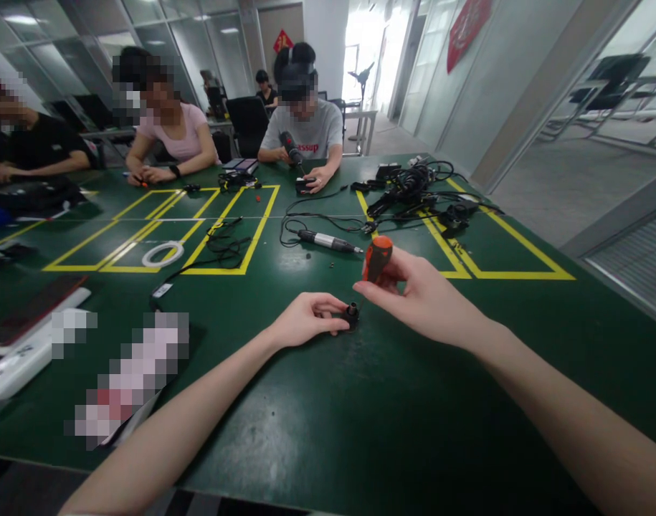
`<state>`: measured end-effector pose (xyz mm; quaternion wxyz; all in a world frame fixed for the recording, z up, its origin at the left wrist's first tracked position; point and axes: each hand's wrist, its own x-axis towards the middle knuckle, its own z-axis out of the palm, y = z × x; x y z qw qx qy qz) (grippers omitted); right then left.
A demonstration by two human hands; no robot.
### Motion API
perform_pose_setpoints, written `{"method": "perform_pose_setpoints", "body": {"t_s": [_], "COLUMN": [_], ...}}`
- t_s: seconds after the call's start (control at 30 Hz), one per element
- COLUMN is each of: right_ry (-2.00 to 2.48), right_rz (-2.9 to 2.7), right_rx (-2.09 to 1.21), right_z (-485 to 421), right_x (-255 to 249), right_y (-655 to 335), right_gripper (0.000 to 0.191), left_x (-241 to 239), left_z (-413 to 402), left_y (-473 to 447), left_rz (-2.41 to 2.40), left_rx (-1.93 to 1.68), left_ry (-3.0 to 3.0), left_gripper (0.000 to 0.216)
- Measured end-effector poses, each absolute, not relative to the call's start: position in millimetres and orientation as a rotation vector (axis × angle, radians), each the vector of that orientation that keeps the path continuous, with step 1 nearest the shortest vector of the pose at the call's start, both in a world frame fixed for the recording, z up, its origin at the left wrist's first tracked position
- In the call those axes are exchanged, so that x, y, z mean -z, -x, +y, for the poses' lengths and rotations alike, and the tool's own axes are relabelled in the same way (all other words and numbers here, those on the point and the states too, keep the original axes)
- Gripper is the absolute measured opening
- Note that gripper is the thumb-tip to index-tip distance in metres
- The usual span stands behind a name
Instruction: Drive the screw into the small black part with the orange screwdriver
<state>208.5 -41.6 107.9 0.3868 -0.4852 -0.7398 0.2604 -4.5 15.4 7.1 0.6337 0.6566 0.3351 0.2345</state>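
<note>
A: How are things being held?

B: The small black part [352, 320] is steadied on the green tabletop [317, 416] by the left hand [309, 317], whose thumb and fingers are closed on its left side. The orange-and-dark handle [378, 259] is clasped between the thumb and fingers of the right hand [414, 287], just beyond the part and to its right. The handle's working end cannot be made out.

A: What could go wrong?

B: The part could be tipped or twisted, since it is gripped at one side only. The left fingertips could be caught if the handled tool were brought down off line. The loose bits [331, 265] lying beyond could be scattered by a stray knuckle.

A: And the surface?

B: It is marked with yellow tape [521, 274] on the far half. A corded tool [328, 241] is laid beyond the hands, a cable tangle [408, 190] is heaped far right, and a white ring [163, 253] is left lying on the left.

A: The room?

B: The far side is occupied by a person in grey [325, 122]. Glass partitions [188, 39] are seen far left.
</note>
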Motion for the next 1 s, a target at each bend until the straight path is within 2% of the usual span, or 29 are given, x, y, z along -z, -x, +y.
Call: {"method": "perform_pose_setpoints", "body": {"t_s": [0.13,0.27,0.4,0.47,0.63,0.67,0.8,0.87,1.0], "right_ry": [1.177,1.157,1.148,1.142,1.092,1.083,1.026,0.993,0.965], "right_rz": [-1.957,-1.961,-1.866,-1.834,-1.792,-1.783,-1.665,-1.601,-1.506], "right_rx": [-0.622,-0.603,-0.681,-0.728,-0.874,-0.876,-0.929,-0.961,-0.951], "right_z": [-41.4,-41.0,-42.8,-44.0,-45.3,-45.3,-43.7,-42.4,-41.6], "right_x": [-114.0,-116.2,-116.2,-116.4,-116.9,-116.6,-113.4,-111.2,-110.7], "right_y": [-213.2,-214.7,-212.0,-210.6,-206.3,-205.1,-201.3,-200.8,-201.9], "right_gripper": [0.017,0.008,0.030,0.032,0.010,0.010,0.039,0.051,0.046], "left_x": [-9.9,-8.5,-5.8,-6.4,-11.8,-12.4,-10.2,-7.7,-6.5], "left_z": [17.0,16.2,15.7,15.7,14.5,14.0,13.3,14.2,16.7], "left_y": [8.2,8.5,6.7,6.7,8.7,8.8,7.6,6.3,5.6], "left_rz": [0.765,0.772,0.795,0.802,0.808,0.806,0.795,0.785,0.774], "left_rx": [-0.511,-0.533,-0.550,-0.537,-0.509,-0.511,-0.548,-0.557,-0.547], "left_ry": [-1.552,-1.582,-1.595,-1.610,-1.659,-1.666,-1.668,-1.652,-1.644], "left_gripper": [0.048,0.060,0.046,0.041,0.041,0.044,0.061,0.056,0.044]}}
